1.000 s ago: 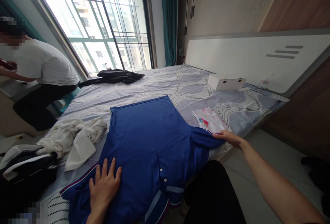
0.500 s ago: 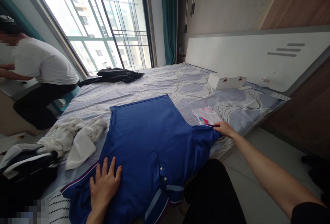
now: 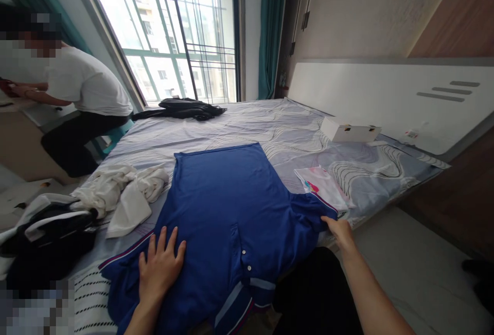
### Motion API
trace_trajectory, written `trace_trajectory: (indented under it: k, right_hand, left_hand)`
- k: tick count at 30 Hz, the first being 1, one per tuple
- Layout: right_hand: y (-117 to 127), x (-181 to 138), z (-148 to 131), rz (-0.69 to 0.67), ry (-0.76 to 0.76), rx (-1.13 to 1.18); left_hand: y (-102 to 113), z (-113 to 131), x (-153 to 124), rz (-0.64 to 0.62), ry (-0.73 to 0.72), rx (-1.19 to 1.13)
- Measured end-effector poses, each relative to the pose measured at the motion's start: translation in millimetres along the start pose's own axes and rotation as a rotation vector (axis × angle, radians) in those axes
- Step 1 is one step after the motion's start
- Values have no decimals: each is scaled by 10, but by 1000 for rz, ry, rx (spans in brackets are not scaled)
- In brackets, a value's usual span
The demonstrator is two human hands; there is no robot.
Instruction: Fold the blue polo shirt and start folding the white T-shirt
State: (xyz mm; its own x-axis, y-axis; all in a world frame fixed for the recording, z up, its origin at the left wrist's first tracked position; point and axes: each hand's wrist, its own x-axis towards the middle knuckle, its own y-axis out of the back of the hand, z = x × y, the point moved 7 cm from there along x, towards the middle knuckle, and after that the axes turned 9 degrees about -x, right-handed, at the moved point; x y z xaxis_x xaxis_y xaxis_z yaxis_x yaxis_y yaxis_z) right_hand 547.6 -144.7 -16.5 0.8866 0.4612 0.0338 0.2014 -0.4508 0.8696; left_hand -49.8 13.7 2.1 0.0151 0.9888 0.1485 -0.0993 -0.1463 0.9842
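A blue polo shirt (image 3: 227, 201) lies spread flat on the bed (image 3: 278, 129), collar and buttons toward me. My left hand (image 3: 160, 265) rests flat on its left shoulder area, fingers spread. At the shirt's right sleeve, near the bed's edge, my right hand (image 3: 339, 229) is closed on the sleeve's end. A folded white cloth with a coloured print (image 3: 322, 186) lies just beyond that sleeve.
A crumpled white garment (image 3: 123, 193) and a black-and-white one (image 3: 50, 232) lie to the left. Dark clothing (image 3: 185, 108) sits near the window, and a white box (image 3: 351, 130) by the headboard. Another person (image 3: 77, 103) in a white top bends at the far left.
My right hand has come back along the sleeve toward me and the bed's edge. The view has shifted a little. My left hand stays flat on the shirt.
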Motion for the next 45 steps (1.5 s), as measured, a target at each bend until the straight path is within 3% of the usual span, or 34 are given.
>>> trace_trajectory:
  k: [2, 3, 5, 7, 10, 13, 15, 18, 20, 23, 26, 29, 31, 35, 38, 40, 42, 45]
  right_hand:
    - [14, -78, -210, -22, -48, 37]
    - [49, -142, -389, 10, -1, 69]
    - [136, -365, -887, 127, 290, 147]
    - [103, -737, -1387, 125, 715, 191]
    - [-152, -1339, -1736, -139, 1241, 101]
    - [-305, -1663, -1680, -405, 1504, 10]
    - [-299, -1634, -1650, -454, 1490, 30]
    - [-281, -1319, -1715, -235, 1186, 18]
    - [-396, -1178, -1762, -119, 993, -142]
    - [-753, -1185, -1830, -217, 894, -463]
    - [-910, -1226, -1891, -260, 822, -555]
    - [-908, -1310, -1993, -186, 882, -509]
    - [-972, -1407, -2027, -218, 975, -511]
    - [-1079, -1469, -2013, -247, 934, -520]
    - [-1093, -1492, -2034, -219, 898, -493]
    - [-1118, -1521, -2039, -232, 922, -494]
    - [-1143, -1533, -2021, -244, 941, -503]
    - [-1158, -1522, -1990, -211, 952, -498]
  left_hand:
    - [4, -3, -2, 5, 5, -10]
    - [3, -5, -2, 9, 6, -15]
    - [2, -8, -4, 15, 6, -25]
    - [3, -9, -8, 19, 5, -36]
    - [7, -5, -20, 21, 3, -64]
    - [13, 3, -29, 30, -3, -94]
    - [18, 5, -34, 33, 3, -107]
    - [30, 16, -39, 21, 17, -110]
    - [46, 34, -44, 14, 18, -100]
    - [64, 55, -55, 9, 14, -92]
    - [59, 38, -65, 1, 12, -102]
    - [71, 21, -71, -4, 13, -124]
    - [98, 69, -72, -3, 27, -142]
    - [112, 398, -88, 24, 128, -195]
    - [11, 893, -130, -27, -68, -305]
    - [-29, 1060, -181, -49, -193, -351]
    - [8, 904, -205, -8, -152, -349]
    - [264, 137, -250, 225, 174, -271]
